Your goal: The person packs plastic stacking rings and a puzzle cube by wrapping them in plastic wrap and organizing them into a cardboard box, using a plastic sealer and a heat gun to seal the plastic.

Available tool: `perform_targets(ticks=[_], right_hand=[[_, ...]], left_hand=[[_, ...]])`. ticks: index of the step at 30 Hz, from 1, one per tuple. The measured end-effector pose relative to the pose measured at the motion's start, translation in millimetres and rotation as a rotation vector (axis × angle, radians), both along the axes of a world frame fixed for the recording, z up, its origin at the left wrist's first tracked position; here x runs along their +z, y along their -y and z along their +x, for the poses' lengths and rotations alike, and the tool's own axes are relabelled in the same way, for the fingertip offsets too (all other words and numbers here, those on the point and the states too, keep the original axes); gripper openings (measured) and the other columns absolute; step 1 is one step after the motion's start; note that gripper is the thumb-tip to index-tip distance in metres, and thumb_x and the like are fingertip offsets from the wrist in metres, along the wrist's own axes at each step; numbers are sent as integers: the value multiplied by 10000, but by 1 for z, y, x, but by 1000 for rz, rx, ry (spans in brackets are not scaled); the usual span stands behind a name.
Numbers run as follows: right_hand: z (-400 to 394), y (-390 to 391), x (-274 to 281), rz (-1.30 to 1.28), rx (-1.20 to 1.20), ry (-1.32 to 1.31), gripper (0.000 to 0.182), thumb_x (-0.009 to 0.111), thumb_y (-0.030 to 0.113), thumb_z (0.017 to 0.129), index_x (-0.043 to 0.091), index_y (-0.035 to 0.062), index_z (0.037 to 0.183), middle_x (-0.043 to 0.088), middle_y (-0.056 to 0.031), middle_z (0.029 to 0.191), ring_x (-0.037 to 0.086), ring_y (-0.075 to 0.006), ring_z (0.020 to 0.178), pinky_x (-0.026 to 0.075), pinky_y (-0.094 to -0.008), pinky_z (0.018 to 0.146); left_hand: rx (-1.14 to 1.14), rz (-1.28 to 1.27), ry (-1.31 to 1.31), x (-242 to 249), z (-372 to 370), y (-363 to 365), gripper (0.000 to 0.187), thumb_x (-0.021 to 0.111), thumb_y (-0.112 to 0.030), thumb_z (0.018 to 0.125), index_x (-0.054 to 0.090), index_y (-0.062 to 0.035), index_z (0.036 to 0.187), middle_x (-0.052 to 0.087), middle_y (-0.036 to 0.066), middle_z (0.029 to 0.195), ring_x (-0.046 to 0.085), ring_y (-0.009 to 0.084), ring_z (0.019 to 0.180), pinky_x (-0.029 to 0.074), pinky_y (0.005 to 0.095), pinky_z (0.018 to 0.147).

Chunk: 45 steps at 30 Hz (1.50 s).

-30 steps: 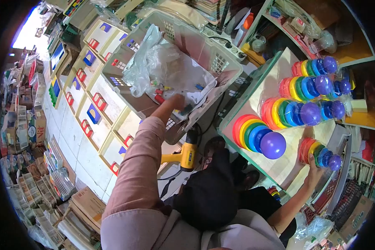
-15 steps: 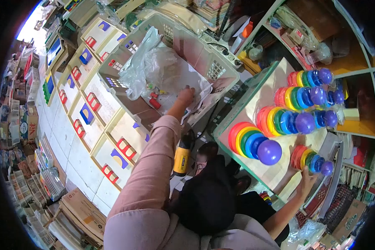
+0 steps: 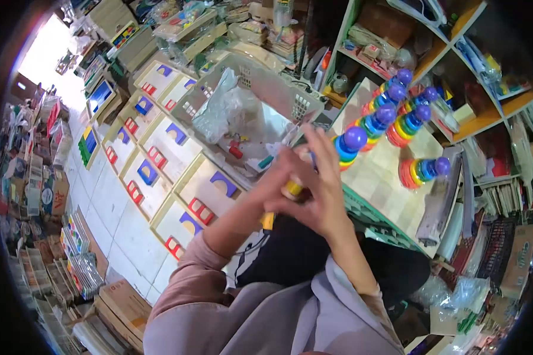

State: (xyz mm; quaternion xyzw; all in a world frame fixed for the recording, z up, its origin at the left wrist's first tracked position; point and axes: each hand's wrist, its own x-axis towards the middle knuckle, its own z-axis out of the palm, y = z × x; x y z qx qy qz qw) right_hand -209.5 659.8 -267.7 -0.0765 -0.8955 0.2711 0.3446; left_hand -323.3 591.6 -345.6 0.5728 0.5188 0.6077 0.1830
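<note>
My left hand and my right hand meet in front of me, blurred by motion. Between them is a small yellow object; what it is I cannot make out. The right thumb lies beneath it, with that hand's other fingers raised and bent around. The left fingers close in from the other side, partly hidden. Behind the hands, rainbow ring stackers with purple balls on top stand on a green-edged table. One stacker sits apart near the right edge.
A grey plastic crate holds clear plastic bags and small red pieces. To the left, wooden trays carry red and purple blocks on the tiled floor. Shelves rise at the right, and a cardboard box lies at lower left.
My left hand has come out of the crate and my right hand has left the stacker on the table. Both have come together around the yellow object. The view has shifted.
</note>
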Motion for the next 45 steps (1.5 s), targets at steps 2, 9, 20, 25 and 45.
perform_targets(ticks=[2,9,20,25,45], right_hand=[[4,5,-9,-53,-41,-187,604,715,359,702,543,38,1182,471,-185,1269,403,-387,1204,279,-471,1016],[79,23,10,-830,-138,-685,466,414,338,898,519,-19,1179,406,-210,1329,353,-368,1255,258,-468,1028],[122,39,-66,-487,-481,-295,440,314,244,949,393,-9,1301,372,-159,1371,353,-258,1270,246,-319,1046],[132,14,-80,-887,-415,-479,451,328,259,951,382,-14,1305,385,-173,1358,336,-265,1283,238,-322,1050],[183,-25,-123,-1996,9,-1311,377,482,419,878,520,129,1117,549,-124,1130,515,-322,1078,451,-475,827]], left_hand=[[96,174,110,22,51,7,384,554,-210,814,484,-26,1144,489,113,1196,447,221,1121,333,332,958],[-8,254,324,73,153,7,482,481,-137,889,358,-35,1344,404,100,1348,328,159,1266,245,289,1033],[-132,9,784,29,162,-37,479,372,-279,937,385,13,1316,352,133,1387,255,238,1325,154,351,1082],[-179,-110,264,0,186,-32,447,369,-202,936,369,6,1331,358,120,1389,284,226,1314,187,321,1073],[-337,-135,563,-29,191,-41,546,355,-290,939,237,8,1381,255,138,1437,171,233,1356,101,362,1097]])
